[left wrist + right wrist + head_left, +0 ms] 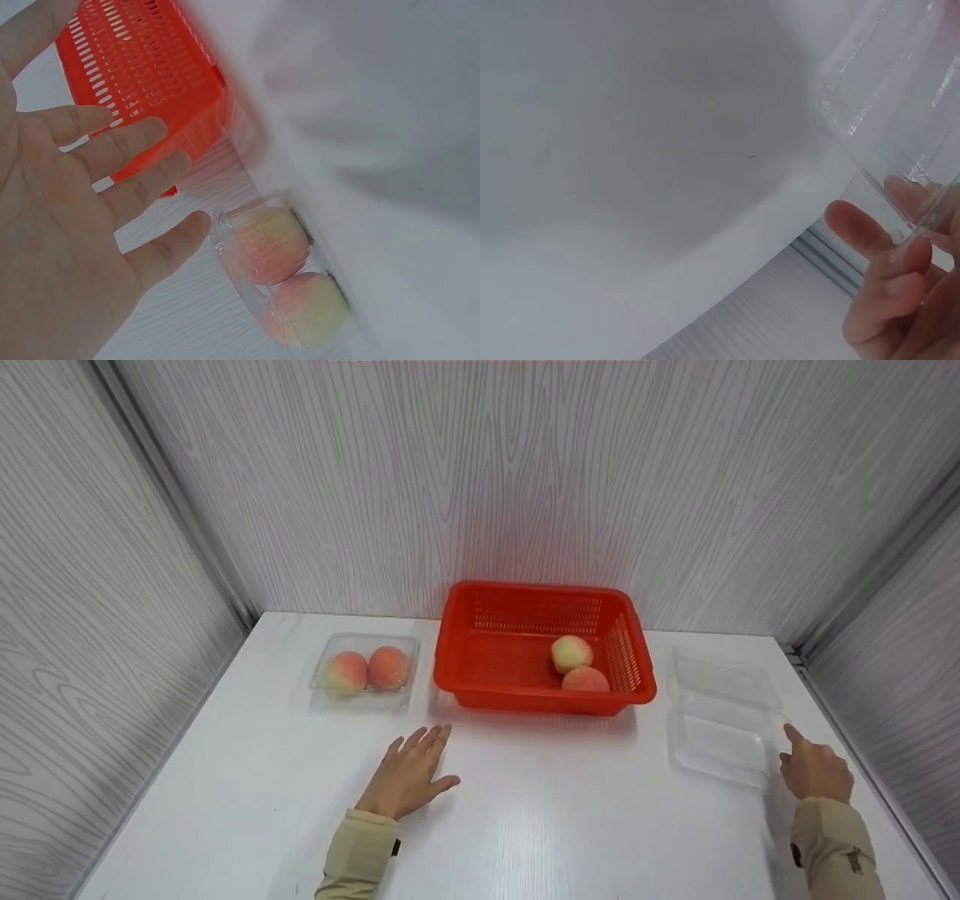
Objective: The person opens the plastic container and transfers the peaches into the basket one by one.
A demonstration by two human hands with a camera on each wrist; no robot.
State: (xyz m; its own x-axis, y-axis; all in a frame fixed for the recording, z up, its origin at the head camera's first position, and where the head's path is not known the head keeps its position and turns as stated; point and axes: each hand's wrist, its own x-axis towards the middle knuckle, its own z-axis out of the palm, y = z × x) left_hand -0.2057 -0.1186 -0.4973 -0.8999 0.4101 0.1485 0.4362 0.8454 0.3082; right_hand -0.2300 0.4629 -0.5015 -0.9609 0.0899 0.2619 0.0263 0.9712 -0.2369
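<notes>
My left hand point(409, 776) is held over the table in front of the red basket, fingers spread and nothing in them; its palm shows in the left wrist view. Left of the basket, a clear plastic clamshell box point(251, 281) holds two peaches point(388, 667). At the right, my right hand point(817, 769) is at the edge of another clear clamshell box point(724, 742), which is spread open with no fruit in it. In the right wrist view, curled fingers point(885, 300) meet that box's corner, and one finger shows through the plastic.
A red plastic basket point(525, 701) with slotted walls stands at the back middle of the white table point(570, 810). Two peaches point(571, 654) lie at its right side. Grey wood-grain panels point(480, 472) rise behind and on both sides.
</notes>
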